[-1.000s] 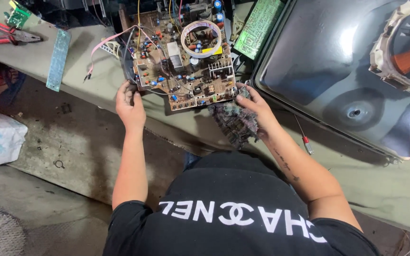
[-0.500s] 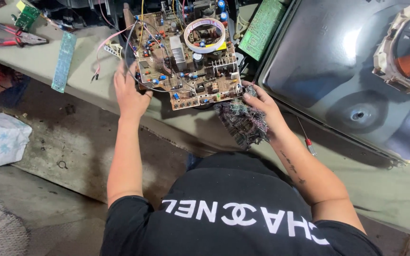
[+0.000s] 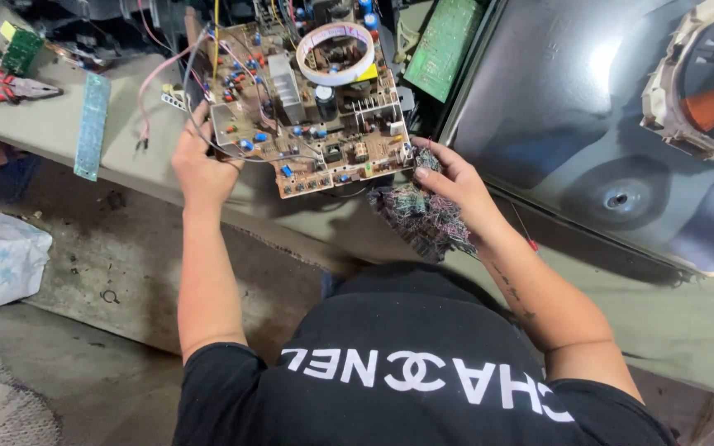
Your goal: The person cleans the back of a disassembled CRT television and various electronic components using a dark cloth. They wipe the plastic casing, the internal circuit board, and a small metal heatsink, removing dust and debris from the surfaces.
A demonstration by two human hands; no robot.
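Two hands are lifting the circuit board (image 3: 307, 107) above the surface (image 3: 59, 124): our left hand (image 3: 200, 161) is gripping its edge, our right hand (image 3: 448, 177) is clutching a rag (image 3: 419, 219); we are keeping it level, wires slack

**Both arms raised, hands at the circuit board's two edges**

Left hand (image 3: 200, 165): forearm near vertical, elbow bent, fingers curled closed round the left edge of the circuit board (image 3: 307, 116). Right hand (image 3: 454, 183): forearm angled up and inward, wrist flexed, fingertips closed on the board's lower right corner. Both arms bare below short sleeves.
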